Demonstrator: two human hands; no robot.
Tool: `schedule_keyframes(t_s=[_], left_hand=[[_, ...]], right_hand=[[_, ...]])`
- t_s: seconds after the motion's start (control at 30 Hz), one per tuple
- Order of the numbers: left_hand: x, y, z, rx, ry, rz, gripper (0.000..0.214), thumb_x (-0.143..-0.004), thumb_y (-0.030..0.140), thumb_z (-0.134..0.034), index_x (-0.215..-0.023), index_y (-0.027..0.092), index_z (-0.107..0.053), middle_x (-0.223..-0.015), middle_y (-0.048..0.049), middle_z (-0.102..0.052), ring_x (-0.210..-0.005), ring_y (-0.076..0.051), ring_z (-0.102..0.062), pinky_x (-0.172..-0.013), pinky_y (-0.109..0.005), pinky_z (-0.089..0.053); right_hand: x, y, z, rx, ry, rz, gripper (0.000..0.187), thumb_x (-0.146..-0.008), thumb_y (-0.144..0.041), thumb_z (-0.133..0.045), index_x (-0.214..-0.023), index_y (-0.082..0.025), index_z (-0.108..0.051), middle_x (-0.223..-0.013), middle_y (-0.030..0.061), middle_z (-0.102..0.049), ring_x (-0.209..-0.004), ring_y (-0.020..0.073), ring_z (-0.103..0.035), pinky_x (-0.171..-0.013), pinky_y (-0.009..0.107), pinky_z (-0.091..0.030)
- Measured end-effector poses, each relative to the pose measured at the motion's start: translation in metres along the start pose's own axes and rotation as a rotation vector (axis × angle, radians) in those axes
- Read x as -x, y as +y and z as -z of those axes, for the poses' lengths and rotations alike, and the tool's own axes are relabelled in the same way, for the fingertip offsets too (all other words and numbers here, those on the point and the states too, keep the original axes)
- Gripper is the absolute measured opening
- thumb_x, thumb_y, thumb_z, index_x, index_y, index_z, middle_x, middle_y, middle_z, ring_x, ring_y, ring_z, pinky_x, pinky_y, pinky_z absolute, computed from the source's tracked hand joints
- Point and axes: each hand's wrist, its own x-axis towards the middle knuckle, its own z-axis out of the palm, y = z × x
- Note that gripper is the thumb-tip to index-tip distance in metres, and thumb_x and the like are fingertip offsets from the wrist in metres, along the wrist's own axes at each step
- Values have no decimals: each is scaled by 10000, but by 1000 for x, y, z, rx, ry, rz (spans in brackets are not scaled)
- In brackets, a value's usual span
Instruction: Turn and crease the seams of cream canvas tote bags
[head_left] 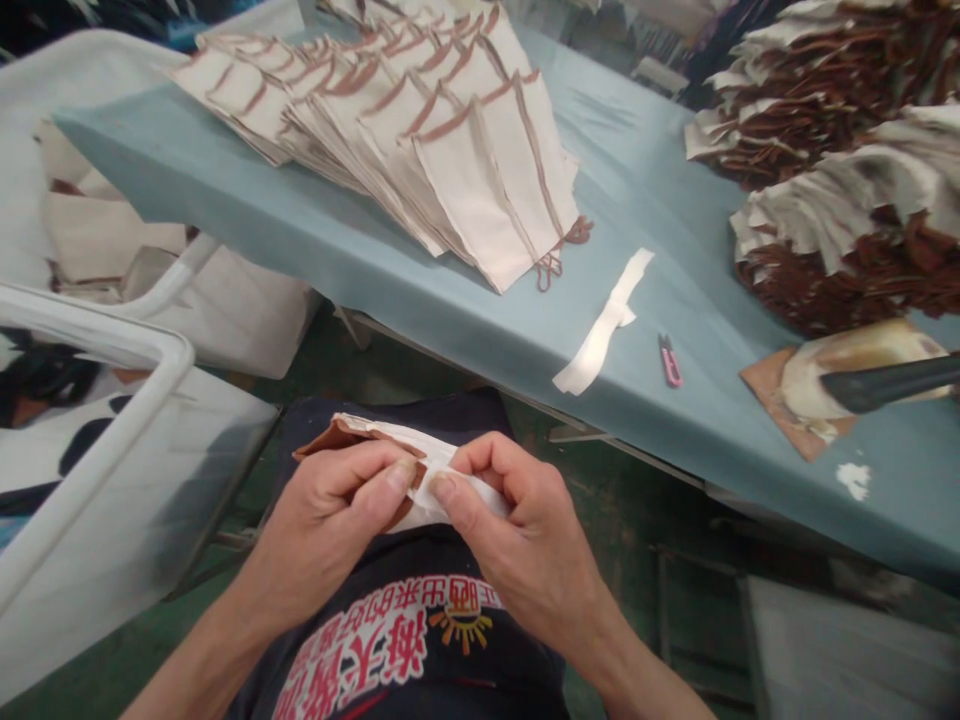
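Note:
Over my lap lies a white and brown fabric piece [397, 432], held in both hands. My left hand [337, 505] pinches its brown part between thumb and bent fingers. Close beside it, my right hand [517, 510] grips the white part with the thumb pressed on top. The two thumbs almost meet at the middle of the piece. Parts of the fabric are hidden under my fingers. Below the hands is a dark apron [390, 640] with printed lettering.
A blue-green covered table [465, 310] bears stacked cream fabric pieces [480, 170], a white strip [607, 325], pink thread snips [670, 362], a glue-stained container [840, 370] with a black handle, and brown-and-white bundles [855, 225]. A white-framed cart [176, 350] stands left.

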Motion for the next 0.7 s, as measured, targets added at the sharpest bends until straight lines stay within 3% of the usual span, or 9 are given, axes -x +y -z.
schedule_keyframes(t_s=[0.27,0.5,0.7], left_hand=[[0,-7,6,-25,25,-7,377,-990,336,-549,-668,208,-697,-566,60,-541,-499,-113,-469,-454,-229,-368],[0,-14,4,-46,118,-6,430,-1018,352,-515,-615,220,-585,-556,64,-499,-499,-111,-434,-472,-244,-370],[0,-15,1,-34,93,0,308,-982,333,-567,-750,214,-732,-665,36,-689,-574,-136,-587,-551,-233,-470]], right_hand=[[-5,-1,-13,95,4,-21,263,-948,-455,-637,-802,-238,-603,-585,-66,-547,-493,101,-416,-495,248,-266],[-18,6,-25,20,-7,-87,289,-902,-492,-650,-772,-249,-562,-610,-59,-562,-543,121,-458,-538,256,-320],[-20,12,-29,-46,-6,-107,321,-900,-525,-658,-774,-255,-536,-640,-57,-531,-586,129,-423,-558,259,-321]])
